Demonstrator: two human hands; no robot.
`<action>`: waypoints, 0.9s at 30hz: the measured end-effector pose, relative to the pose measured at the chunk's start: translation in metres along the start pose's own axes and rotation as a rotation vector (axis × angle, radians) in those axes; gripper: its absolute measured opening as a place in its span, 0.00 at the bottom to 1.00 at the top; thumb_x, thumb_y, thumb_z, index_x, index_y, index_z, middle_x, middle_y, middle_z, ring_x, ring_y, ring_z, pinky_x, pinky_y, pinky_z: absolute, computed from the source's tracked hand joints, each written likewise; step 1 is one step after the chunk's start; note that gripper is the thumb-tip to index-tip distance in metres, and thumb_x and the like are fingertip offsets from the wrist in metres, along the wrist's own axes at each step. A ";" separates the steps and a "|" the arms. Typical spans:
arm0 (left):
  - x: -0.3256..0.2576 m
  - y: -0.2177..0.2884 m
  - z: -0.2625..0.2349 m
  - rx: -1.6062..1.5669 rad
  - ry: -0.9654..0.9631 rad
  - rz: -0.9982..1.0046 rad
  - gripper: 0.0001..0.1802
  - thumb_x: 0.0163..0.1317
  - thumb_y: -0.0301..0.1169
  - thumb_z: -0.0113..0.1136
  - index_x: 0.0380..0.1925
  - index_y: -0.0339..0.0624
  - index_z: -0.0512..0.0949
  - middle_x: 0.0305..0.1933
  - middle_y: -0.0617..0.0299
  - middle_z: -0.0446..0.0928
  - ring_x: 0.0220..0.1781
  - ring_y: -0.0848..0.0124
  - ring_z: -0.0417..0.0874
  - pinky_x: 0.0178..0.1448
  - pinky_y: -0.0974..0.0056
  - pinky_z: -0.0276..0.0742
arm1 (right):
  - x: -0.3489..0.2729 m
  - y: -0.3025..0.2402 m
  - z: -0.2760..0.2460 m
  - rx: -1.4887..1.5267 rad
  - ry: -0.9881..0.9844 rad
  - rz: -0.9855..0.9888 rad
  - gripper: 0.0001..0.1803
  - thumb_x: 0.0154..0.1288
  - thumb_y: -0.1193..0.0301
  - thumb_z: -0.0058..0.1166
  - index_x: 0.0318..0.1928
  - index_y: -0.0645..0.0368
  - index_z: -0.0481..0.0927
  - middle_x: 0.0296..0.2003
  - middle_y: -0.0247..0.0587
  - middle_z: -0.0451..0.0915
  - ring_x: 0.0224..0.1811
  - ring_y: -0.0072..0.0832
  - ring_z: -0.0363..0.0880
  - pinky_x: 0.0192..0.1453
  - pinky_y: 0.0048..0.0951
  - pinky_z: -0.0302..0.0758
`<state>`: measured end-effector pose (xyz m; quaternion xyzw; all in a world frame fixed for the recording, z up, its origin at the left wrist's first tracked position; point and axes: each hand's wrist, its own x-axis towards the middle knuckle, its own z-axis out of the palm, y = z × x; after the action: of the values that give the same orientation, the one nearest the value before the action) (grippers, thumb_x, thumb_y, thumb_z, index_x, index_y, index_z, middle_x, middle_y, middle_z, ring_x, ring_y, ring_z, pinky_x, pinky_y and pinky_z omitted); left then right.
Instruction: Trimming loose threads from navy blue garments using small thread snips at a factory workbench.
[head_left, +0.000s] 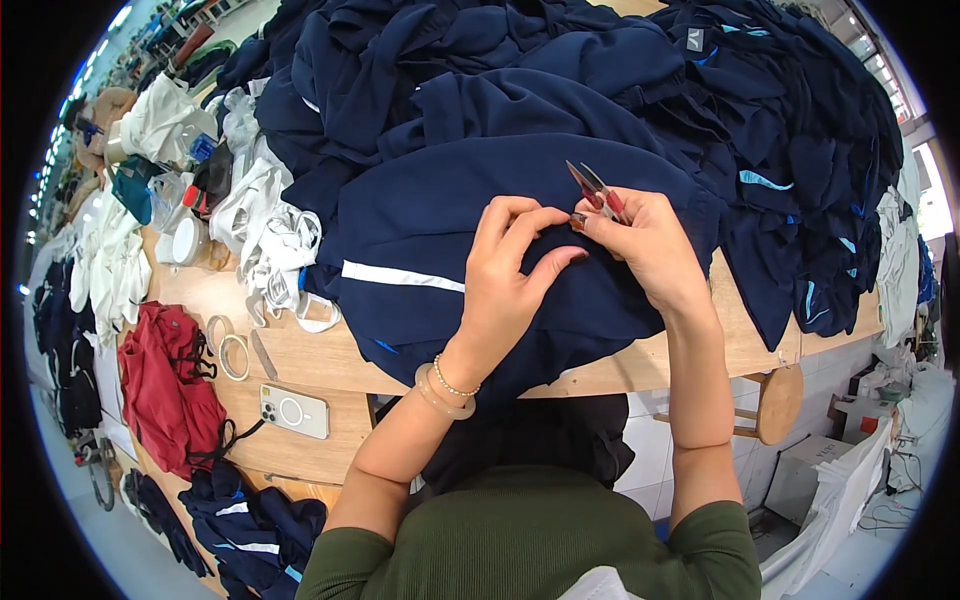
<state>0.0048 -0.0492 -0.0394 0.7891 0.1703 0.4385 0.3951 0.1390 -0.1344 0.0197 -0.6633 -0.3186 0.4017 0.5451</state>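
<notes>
A navy blue garment (430, 210) with a white stripe (400, 275) lies on the table under both my hands. Small thread snips (608, 200) with red handles sit in my right hand (640, 240), their pointed blades aimed up and away from me. My left hand (505, 275) rests over the garment, fingers bent and thumb held apart from them. Its fingertips come close to my right thumb; whether a thread or a bit of cloth lies between the two hands is too small to make out. Bracelets circle my left wrist.
More navy garments (800, 150) are heaped across the back and right. On the left are white straps (275, 235), a red bag (170, 390), a phone (294, 411) and a tape roll (234, 357). A wooden stool (780, 405) stands beyond the table's right front edge.
</notes>
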 end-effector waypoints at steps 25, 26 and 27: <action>-0.002 -0.004 -0.003 0.127 -0.115 -0.013 0.15 0.51 0.23 0.69 0.40 0.39 0.78 0.38 0.60 0.74 0.37 0.66 0.76 0.39 0.66 0.74 | -0.034 0.002 -0.038 -0.621 0.203 -0.398 0.09 0.56 0.73 0.65 0.34 0.65 0.82 0.25 0.37 0.75 0.30 0.26 0.71 0.34 0.24 0.68; -0.003 -0.010 -0.002 0.158 -0.128 0.030 0.14 0.49 0.23 0.69 0.37 0.40 0.78 0.36 0.60 0.72 0.35 0.64 0.74 0.40 0.64 0.72 | -0.035 0.003 -0.035 -0.619 0.200 -0.398 0.09 0.56 0.73 0.65 0.34 0.65 0.82 0.25 0.37 0.75 0.30 0.26 0.70 0.33 0.25 0.67; -0.004 -0.013 -0.003 0.164 -0.127 0.029 0.14 0.49 0.23 0.69 0.37 0.40 0.78 0.36 0.60 0.72 0.35 0.64 0.74 0.40 0.64 0.72 | -0.036 0.004 -0.031 -0.617 0.198 -0.397 0.09 0.55 0.72 0.65 0.34 0.64 0.82 0.25 0.36 0.74 0.29 0.26 0.70 0.32 0.25 0.67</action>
<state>0.0013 -0.0420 -0.0512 0.8473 0.1687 0.3778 0.3329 0.1496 -0.1803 0.0252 -0.7572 -0.4927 0.1072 0.4153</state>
